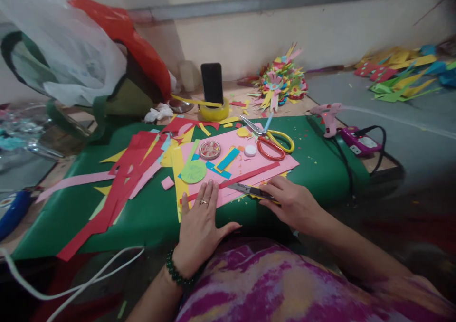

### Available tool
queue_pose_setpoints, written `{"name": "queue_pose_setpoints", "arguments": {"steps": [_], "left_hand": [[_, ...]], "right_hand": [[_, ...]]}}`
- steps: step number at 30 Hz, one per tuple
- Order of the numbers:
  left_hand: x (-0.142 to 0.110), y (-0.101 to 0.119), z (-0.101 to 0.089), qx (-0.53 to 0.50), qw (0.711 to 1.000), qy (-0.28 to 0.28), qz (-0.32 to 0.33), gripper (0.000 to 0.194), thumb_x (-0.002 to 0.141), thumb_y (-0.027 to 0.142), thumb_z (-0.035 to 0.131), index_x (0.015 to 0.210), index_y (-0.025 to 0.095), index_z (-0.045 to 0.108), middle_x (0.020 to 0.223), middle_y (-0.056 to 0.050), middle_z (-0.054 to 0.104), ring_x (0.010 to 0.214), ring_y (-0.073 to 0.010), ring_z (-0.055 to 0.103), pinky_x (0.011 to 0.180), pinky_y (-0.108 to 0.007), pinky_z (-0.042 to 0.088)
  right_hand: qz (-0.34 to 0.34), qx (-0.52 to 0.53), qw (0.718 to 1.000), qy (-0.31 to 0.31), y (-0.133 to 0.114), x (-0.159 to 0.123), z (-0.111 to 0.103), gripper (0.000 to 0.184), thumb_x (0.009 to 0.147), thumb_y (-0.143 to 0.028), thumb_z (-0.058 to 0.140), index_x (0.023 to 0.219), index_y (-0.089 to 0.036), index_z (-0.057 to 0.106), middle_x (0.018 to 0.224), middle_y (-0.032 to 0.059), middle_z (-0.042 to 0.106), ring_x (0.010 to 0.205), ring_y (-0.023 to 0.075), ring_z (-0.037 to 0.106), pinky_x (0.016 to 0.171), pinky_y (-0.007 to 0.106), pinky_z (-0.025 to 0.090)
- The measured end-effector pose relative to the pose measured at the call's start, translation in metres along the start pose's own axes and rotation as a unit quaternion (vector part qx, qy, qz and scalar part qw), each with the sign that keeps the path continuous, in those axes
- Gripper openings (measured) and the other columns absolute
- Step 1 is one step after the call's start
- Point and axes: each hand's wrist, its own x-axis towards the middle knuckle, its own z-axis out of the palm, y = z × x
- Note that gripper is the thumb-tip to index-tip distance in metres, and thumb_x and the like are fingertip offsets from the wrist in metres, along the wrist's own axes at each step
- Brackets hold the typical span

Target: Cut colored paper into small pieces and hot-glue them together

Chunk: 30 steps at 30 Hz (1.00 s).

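Red strip [245,176], knife [252,191] beside; scissors [264,133] beyond.
Right fingers [275,189] pinch knife; left fingers [209,192] flat, thumb spread, disc [194,171] close ahead.

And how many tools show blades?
2: red-and-yellow-handled metal scissors partly on pink paper, and a black-handled metal craft knife in the right hand. Others may be hidden.

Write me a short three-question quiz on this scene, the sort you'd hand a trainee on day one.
1. What does the right hand hold?
(a) scissors (b) knife (c) glue gun
2. True or false: the phone stands up rather than lying flat.
3. Fill in: the long paper strip under the fingers of the left hand is ____.

Key: 1. b; 2. true; 3. red
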Motion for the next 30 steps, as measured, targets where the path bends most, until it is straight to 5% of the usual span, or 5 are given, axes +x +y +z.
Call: {"name": "queue_pose_setpoints", "arguments": {"steps": [11,22,30], "left_hand": [[-0.001,0.002,0.001,-0.009,1.000,0.008,-0.008,0.096,0.081,0.074,0.046,0.150,0.010,0.031,0.151,-0.021,0.039,0.139,-0.0375,0.039,0.113,-0.065,0.019],[0.019,0.028,-0.002,-0.023,1.000,0.008,-0.011,0.085,0.088,0.070,0.038,0.147,0.008,0.039,0.151,-0.020,0.039,0.140,-0.0329,0.038,0.116,-0.060,0.019],[-0.003,-0.001,-0.008,0.009,1.000,0.001,-0.005,0.085,0.090,0.069,0.033,0.148,0.008,0.036,0.152,-0.020,0.036,0.139,-0.0347,0.039,0.112,-0.064,0.023]], "right_hand": [[-0.017,0.003,1.000,-0.018,-0.015,0.007,0.002,0.009,0.084,-0.016,0.068,0.092,-0.017,0.063,0.086,0.0059,0.064,0.073,0.0172,0.059,0.061,0.026,0.045],[0.029,0.008,0.999,-0.015,0.005,-0.005,-0.006,0.014,0.084,-0.019,0.069,0.097,-0.019,0.064,0.090,0.0057,0.067,0.078,0.0196,0.065,0.062,0.027,0.050],[0.027,0.015,0.999,-0.015,0.006,-0.006,-0.003,0.013,0.083,-0.018,0.070,0.095,-0.019,0.064,0.090,0.0052,0.066,0.076,0.0185,0.064,0.061,0.026,0.049]]}}
